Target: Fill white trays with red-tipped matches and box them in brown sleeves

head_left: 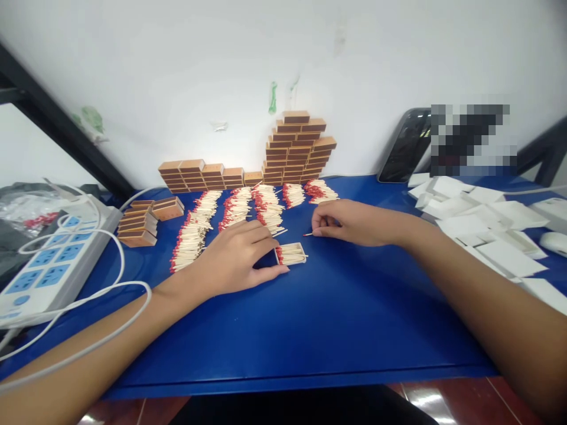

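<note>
The left hand (239,255) holds a matchbox tray (304,251) between parted thumb and fingers; the right hand (337,221) — fingers curled in — pinches one red-headed match (307,235).

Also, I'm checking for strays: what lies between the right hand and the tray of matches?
In the head view, one red-tipped match juts from the right hand; blue tabletop separates it from the tray.

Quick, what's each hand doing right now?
Left hand: partly closed, holding the white tray of matches.
Right hand: closed, pinching a single match.
</note>
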Available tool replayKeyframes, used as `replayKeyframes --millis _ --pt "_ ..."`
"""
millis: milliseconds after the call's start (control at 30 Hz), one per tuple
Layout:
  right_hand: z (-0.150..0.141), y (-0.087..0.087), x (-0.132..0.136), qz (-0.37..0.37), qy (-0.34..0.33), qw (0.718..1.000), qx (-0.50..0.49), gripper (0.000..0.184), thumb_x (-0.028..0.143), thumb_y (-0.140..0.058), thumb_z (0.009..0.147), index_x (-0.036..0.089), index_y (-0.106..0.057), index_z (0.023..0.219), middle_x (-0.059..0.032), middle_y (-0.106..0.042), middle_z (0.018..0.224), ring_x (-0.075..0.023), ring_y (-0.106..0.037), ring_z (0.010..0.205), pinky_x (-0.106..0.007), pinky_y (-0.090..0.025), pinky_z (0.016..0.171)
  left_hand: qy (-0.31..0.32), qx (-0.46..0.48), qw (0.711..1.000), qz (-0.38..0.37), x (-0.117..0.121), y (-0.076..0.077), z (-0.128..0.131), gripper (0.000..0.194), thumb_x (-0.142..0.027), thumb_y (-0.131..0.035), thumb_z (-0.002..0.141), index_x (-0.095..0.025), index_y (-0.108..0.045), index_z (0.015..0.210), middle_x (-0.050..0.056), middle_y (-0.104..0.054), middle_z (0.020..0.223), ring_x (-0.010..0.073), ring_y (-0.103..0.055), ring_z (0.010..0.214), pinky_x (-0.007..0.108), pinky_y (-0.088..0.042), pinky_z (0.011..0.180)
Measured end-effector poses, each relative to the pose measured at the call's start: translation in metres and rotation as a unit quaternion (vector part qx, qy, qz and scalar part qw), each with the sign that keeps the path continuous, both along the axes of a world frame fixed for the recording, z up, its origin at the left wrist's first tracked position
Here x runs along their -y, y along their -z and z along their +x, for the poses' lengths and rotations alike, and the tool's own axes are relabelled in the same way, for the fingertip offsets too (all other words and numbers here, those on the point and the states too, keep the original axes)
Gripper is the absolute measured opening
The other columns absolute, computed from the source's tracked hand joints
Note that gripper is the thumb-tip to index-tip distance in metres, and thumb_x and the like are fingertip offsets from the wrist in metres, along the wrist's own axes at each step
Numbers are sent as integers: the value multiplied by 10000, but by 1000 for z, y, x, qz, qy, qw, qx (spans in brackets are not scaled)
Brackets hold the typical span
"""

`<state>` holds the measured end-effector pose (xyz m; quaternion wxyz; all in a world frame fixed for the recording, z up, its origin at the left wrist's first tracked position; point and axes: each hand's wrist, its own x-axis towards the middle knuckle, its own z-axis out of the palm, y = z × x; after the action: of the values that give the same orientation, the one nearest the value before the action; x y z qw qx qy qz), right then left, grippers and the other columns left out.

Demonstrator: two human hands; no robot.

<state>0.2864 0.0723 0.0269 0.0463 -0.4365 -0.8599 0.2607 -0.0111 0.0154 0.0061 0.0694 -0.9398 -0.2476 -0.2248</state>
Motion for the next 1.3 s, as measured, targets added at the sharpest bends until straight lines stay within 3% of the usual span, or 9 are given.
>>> replayKeyframes --millis 133,300,433,600,933,1133,1300 --pt "9 -1 -11 66 64 996 21 179 369 -635 929 214 -717 892 -86 -759 939 -230 -654 792 -340 -460 709 2 2 1000 11 0 1 0 360 -490 -658 1040 -150 -731 951 59 -711 876 221 -669 843 374 -531 793" --pt "16 11 -28 132 123 983 26 136 304 -635 907 203 -714 863 -89 -766 913 -230 -661 779 -339 -456 719 -1 0 1000 6 0 1 -1 354 -483 -660 1041 -146 -732 960 56 -700 866 217 -669 836 368 -524 797" --pt "13 19 -32 161 129 978 6 146 288 -620 913 195 -711 847 -85 -756 888 -210 -642 748 -329 -449 706 6 13 1000 19 0 2 -1 349 -484 -672 1034 -150 -734 957 51 -702 859 216 -665 831 369 -524 790" --pt "13 23 -32 216 103 971 -5 192 310 -620 925 170 -744 973 -101 -733 954 -206 -623 789 -327 -446 729 -2 7 1000 13 0 2 -1 360 -499 -660 1038 -159 -731 947 55 -717 866 218 -673 845 370 -532 796" --pt "9 19 -28 202 92 975 15 200 315 -579 966 175 -687 871 -120 -711 935 -220 -603 788 -336 -427 721 -16 -12 1000 -9 1 0 0 361 -511 -649 1041 -170 -738 962 61 -718 873 222 -680 855 366 -535 807" --pt "-15 -3 10 134 14 989 -56 227 393 -609 998 209 -690 892 -51 -681 851 -198 -575 769 -327 -397 707 -23 10 1000 17 0 0 -1 356 -497 -675 1027 -155 -743 954 63 -720 866 222 -676 834 376 -546 799" --pt "-32 -7 38 88 -47 992 -76 188 361 -598 1022 220 -663 917 -42 -683 921 -182 -569 772 -322 -402 694 -37 10 999 16 -2 2 -2 380 -526 -669 1024 -157 -754 986 67 -724 878 230 -683 859 385 -560 810"
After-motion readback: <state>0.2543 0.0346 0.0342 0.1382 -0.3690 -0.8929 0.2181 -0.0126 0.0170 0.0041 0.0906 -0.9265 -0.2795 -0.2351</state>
